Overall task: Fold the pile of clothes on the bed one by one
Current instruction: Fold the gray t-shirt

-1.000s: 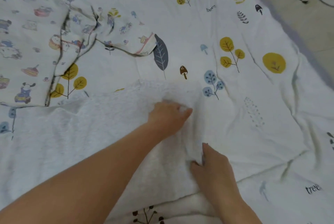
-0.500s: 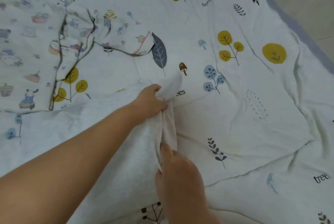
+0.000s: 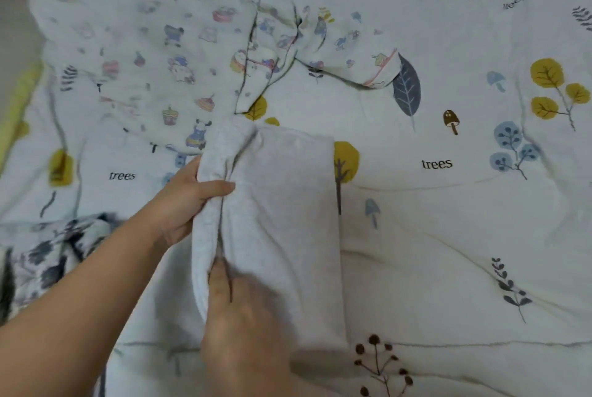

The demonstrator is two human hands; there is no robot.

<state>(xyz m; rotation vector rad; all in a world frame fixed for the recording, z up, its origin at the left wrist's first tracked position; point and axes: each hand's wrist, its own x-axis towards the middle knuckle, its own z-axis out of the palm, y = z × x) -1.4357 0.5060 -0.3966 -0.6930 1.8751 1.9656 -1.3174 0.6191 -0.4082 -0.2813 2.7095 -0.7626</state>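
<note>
Far lower left of the frame I've got a dark floral cloth [image 3: 48, 252] bunched up. Upper left there's a cartoon-print garment [image 3: 153, 54] spread on the bedsheet [image 3: 464, 252]. Left hand [image 3: 182, 201] is curled round the bunched left edge of the grey garment [image 3: 288, 220], thumb on top. Right hand [image 3: 243, 326] pinches that same edge lower down, bottom centre. The grey piece sits mid-frame, folded into a tall rectangle, flat on the sheet.
</note>
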